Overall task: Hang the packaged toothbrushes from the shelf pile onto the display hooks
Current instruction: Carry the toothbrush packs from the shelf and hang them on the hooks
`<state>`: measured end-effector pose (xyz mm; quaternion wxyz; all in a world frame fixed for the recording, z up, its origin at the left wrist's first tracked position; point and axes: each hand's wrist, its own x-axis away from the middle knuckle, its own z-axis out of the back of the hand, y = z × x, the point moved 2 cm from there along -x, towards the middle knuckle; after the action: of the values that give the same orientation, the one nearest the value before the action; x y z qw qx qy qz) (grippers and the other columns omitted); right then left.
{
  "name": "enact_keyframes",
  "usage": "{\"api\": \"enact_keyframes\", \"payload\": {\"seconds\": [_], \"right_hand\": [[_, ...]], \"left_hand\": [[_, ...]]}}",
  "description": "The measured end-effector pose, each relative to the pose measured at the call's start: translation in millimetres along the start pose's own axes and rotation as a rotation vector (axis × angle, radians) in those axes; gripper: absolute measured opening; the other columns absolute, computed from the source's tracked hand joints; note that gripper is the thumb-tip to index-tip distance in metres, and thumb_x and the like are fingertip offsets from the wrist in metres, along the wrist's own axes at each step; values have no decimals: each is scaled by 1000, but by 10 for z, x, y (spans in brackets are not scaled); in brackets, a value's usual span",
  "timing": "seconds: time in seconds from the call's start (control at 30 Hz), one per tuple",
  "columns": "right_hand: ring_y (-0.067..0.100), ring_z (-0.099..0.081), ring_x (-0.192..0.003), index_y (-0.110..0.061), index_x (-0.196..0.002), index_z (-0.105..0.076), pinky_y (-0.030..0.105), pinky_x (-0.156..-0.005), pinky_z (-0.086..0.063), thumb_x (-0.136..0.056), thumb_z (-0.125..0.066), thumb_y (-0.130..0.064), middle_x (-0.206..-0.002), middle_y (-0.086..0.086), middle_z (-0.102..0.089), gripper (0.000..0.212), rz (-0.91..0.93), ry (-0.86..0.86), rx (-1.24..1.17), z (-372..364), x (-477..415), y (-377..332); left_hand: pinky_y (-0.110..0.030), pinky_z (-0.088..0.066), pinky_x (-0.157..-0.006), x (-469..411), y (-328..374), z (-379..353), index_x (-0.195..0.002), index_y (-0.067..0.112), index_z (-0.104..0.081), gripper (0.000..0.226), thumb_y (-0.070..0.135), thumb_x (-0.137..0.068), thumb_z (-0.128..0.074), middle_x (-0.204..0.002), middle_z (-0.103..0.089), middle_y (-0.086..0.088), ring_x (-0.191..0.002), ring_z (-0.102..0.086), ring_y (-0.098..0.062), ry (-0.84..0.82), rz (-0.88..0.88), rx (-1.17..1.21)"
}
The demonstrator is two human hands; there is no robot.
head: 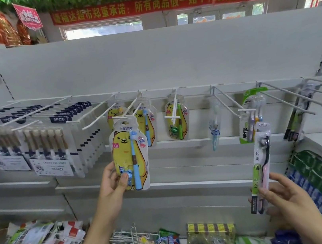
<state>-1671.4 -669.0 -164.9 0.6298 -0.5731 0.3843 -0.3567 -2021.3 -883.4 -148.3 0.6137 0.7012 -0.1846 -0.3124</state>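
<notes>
Head view, looking forward and down at a white shop shelf with a rail of wire display hooks; my left hand (112, 181) pinches the lower edge of a yellow bear toothbrush pack (128, 156), thumb on the front and fingers behind, holding it upright with its hang hole just beside the tip of a white hook (131, 109); I cannot tell whether the hole is already over the wire; two matching bear packs (148, 123) hang behind it and another (176, 119) on the next hook to the right; my right hand (282, 197) is closed on the bottom end of a slim black-brush pack (262, 169), which stands tall below a green All-fix pack (247, 123) that hangs on its own hook; rows of six-piece packs (49, 151) fill the hooks at far left; snack bags and loose wire hooks (128, 243) lie on the shelf below; as I judge it, the risks are these: gripped so low, the bear pack could tip and its hole miss the hook tip; the slim pack, held only at its foot, could slide out and drop among the goods below; with both hands loaded, neither is free to steady a hook.
</notes>
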Motion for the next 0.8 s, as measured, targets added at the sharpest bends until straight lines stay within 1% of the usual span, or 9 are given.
{"api": "enact_keyframes", "payload": {"seconds": [0.07,0.2,0.27,0.33,0.4,0.47,0.57,0.67,0.8], "right_hand": [[21,-76,-77,-13,-115,-63,22,-51,-57,-84,-69,-1,-85,9,-78,34,1,12,-2,8,29,-30],[13,-75,-66,-10,-112,-62,18,-49,-55,-90,-61,9,-80,7,-78,29,-15,-4,0,-6,101,-40],[14,-75,-67,-9,-117,-61,20,-50,-56,-89,-63,7,-83,11,-78,32,-29,1,-7,-2,94,-1],[17,-76,-72,-8,-124,-60,25,-52,-58,-86,-67,3,-89,15,-78,40,-34,15,-8,-12,96,5],[24,-76,-78,-9,-128,-58,30,-52,-60,-86,-67,2,-92,17,-77,44,-42,8,-14,-3,84,29],[23,-76,-75,-8,-128,-58,32,-50,-60,-87,-66,5,-91,18,-77,43,-54,-3,-25,-14,93,-3],[17,-74,-65,-6,-124,-58,29,-45,-57,-89,-62,8,-86,17,-77,38,-53,-1,-40,-17,105,-66],[11,-72,-56,-10,-115,-59,26,-41,-55,-91,-59,9,-74,5,-77,30,-42,8,-34,-18,96,-135],[8,-72,-57,-10,-118,-58,28,-43,-57,-91,-61,7,-75,3,-78,32,-33,18,-32,16,51,-166]], "left_hand": [[-42,-53,-101,-9,-4,9,-136,22,-49,38,15,-99,-57,-121,-73,3,-113,-70,-20,-10,10,-2],[-42,-54,-99,-6,-14,39,-133,20,-49,37,16,-98,-60,-121,-73,-1,-115,-69,-27,-33,12,21],[-44,-53,-99,14,7,50,-131,24,-51,53,41,-87,-75,-121,-73,-1,-115,-69,-26,-48,-1,33],[-42,-53,-96,24,13,70,-129,27,-53,86,69,-61,-84,-122,-73,0,-113,-70,-23,-54,1,35],[-41,-54,-95,28,17,76,-129,26,-53,98,76,-51,-84,-123,-73,0,-112,-71,-21,-51,-18,33],[-41,-54,-95,36,18,74,-131,24,-53,97,75,-54,-84,-122,-73,0,-111,-71,-21,-49,-23,51],[-42,-56,-94,70,35,57,-131,20,-53,71,56,-76,-79,-120,-74,-2,-112,-71,-26,-49,-27,78],[-36,-61,-88,78,27,53,-130,20,-54,86,67,-64,-84,-121,-74,-4,-108,-72,-24,-43,-25,77],[-38,-61,-89,78,35,50,-129,20,-54,66,55,-77,-78,-120,-74,-5,-110,-72,-28,-43,-29,100]]}}
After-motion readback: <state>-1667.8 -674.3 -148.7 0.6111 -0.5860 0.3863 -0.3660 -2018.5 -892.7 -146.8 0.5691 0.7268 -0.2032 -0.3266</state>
